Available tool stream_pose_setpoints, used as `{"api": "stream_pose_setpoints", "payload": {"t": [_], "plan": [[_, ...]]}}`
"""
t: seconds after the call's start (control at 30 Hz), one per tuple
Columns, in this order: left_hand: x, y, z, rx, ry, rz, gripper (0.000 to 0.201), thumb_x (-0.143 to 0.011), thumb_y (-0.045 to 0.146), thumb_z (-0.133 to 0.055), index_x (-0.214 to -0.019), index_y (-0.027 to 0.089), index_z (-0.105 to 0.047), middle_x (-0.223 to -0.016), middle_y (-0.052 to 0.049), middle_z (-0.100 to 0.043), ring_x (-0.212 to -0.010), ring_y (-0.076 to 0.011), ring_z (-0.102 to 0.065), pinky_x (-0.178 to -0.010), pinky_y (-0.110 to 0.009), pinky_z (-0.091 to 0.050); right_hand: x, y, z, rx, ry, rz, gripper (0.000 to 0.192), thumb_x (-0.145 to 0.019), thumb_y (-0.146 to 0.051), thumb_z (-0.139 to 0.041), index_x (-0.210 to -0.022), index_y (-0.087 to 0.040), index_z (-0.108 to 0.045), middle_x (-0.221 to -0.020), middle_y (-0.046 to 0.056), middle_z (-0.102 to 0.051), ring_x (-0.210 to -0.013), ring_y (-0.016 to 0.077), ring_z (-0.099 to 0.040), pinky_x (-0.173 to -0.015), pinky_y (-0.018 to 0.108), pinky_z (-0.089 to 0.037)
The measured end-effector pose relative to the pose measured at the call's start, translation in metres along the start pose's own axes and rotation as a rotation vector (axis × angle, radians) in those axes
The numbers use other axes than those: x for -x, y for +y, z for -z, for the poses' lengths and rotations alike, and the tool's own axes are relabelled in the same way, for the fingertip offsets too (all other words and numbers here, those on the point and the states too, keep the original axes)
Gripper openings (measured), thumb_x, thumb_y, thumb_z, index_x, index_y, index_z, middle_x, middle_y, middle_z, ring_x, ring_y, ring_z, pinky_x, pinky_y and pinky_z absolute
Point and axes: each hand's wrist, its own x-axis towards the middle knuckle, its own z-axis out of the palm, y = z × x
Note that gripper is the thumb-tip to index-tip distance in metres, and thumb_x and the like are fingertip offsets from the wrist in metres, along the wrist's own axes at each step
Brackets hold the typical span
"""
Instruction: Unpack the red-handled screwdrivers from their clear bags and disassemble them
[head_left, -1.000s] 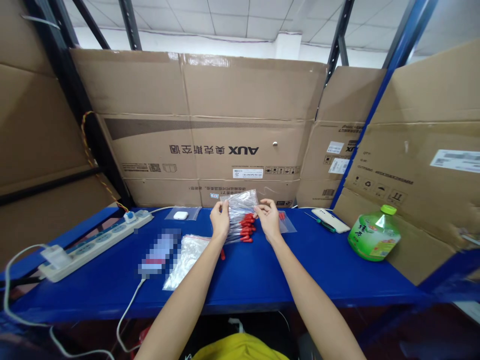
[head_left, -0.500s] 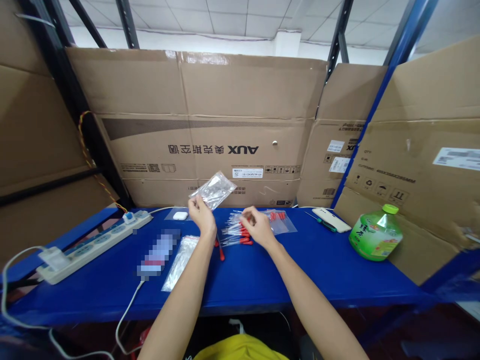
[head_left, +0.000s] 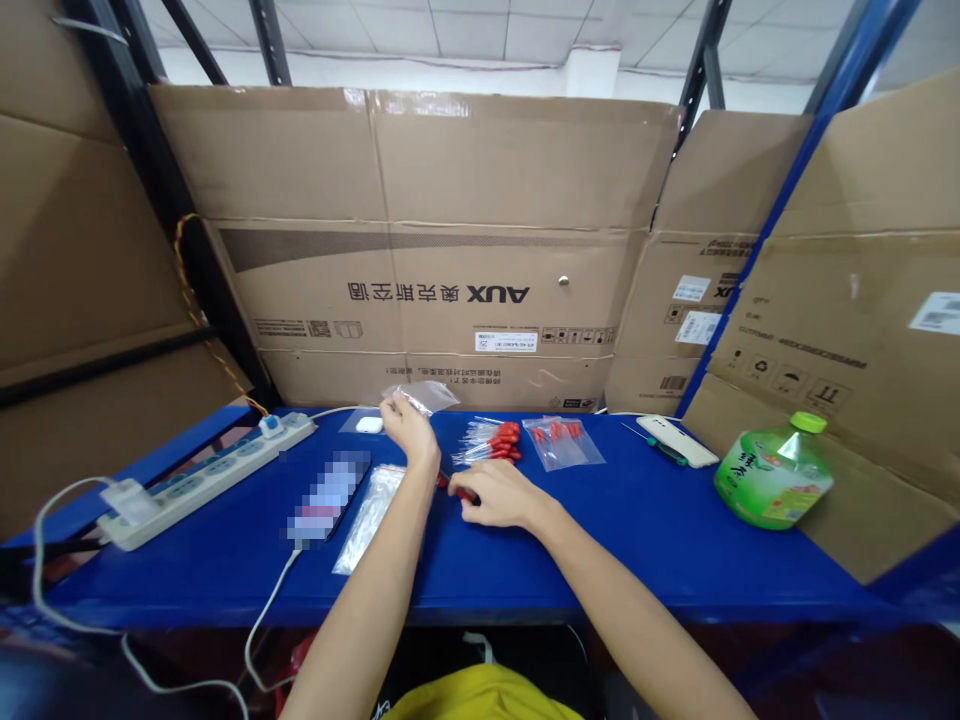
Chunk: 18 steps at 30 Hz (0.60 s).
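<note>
My left hand (head_left: 409, 428) pinches a clear plastic bag (head_left: 431, 396), raised a little over the back of the table. Lower and to the right, my right hand (head_left: 499, 495) is closed around the red handle of a small screwdriver (head_left: 466, 494); most of it is hidden by my fingers. Just beyond that hand lies a pile of small red-handled screwdrivers (head_left: 502, 440), their thin pale shafts pointing left. A flat clear bag (head_left: 566, 455) with several red-handled pieces inside rests to the right of the pile. Beside my left forearm is a stack of clear bags (head_left: 369, 520).
On the left are a phone (head_left: 330, 495) with a cable and a long white power strip (head_left: 217, 475). A white case (head_left: 369, 425) lies behind my left hand. A green-handled screwdriver (head_left: 664, 450), a pale flat object (head_left: 679, 440) and a green bottle (head_left: 776, 475) stand right. Cardboard (head_left: 315, 170) walls the table.
My right hand has come from the pile toward me and closed on a red handle. My left hand's bag has lowered and tilted flatter. The view has shifted slightly.
</note>
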Motion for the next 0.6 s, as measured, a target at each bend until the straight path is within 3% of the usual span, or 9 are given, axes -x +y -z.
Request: {"api": "stream_pose_setpoints", "payload": {"t": [0.13,0.3,0.43,0.53,0.6], "plan": [[0.001,0.0,0.001,-0.004,-0.007,-0.008,0.037,-0.095,0.056,-0.049,-0.087,0.02,-0.049,-0.069,0.005,-0.046,-0.06,-0.0104,-0.044,-0.061,-0.023,-0.037,0.01,0.019,0.017,-0.242,0.022,-0.144,0.041,-0.074,-0.016,-0.066,-0.114,-0.025,-0.064,-0.081,-0.004,-0.071,-0.072,0.0132,-0.06,-0.066,0.022,-0.036],[0.003,0.001,0.001,0.007,-0.014,0.013,0.038,-0.094,0.057,-0.049,-0.086,0.02,-0.048,-0.069,0.005,-0.045,-0.06,-0.0106,-0.044,-0.06,-0.023,-0.036,0.022,0.051,0.026,-0.509,-0.148,-0.236,0.02,-0.068,-0.016,-0.068,-0.087,-0.018,-0.068,-0.072,-0.004,-0.068,-0.06,0.0098,-0.054,-0.059,0.021,-0.037],[0.002,0.002,0.001,0.023,-0.017,0.029,0.038,-0.094,0.057,-0.05,-0.085,0.02,-0.048,-0.068,0.006,-0.044,-0.059,-0.0101,-0.044,-0.059,-0.023,-0.036,0.027,0.061,0.027,-0.445,-0.215,-0.337,0.018,-0.063,-0.016,-0.071,-0.081,-0.018,-0.069,-0.071,-0.004,-0.067,-0.061,0.0098,-0.055,-0.057,0.02,-0.036],[0.001,0.001,0.001,0.032,-0.021,0.028,0.038,-0.094,0.057,-0.05,-0.085,0.02,-0.048,-0.067,0.006,-0.044,-0.058,-0.0099,-0.043,-0.058,-0.023,-0.036,0.027,0.056,0.029,-0.276,-0.177,-0.392,0.02,-0.063,-0.018,-0.074,-0.082,-0.019,-0.069,-0.071,-0.005,-0.065,-0.062,0.0099,-0.055,-0.057,0.021,-0.033],[0.002,0.001,0.001,0.036,-0.024,0.025,0.037,-0.094,0.056,-0.05,-0.085,0.02,-0.048,-0.067,0.006,-0.044,-0.057,-0.0097,-0.042,-0.058,-0.023,-0.035,0.025,0.047,0.031,-0.173,-0.13,-0.354,0.023,-0.065,-0.026,-0.078,-0.086,-0.021,-0.07,-0.075,-0.005,-0.066,-0.065,0.0105,-0.055,-0.057,0.022,-0.032]]}}
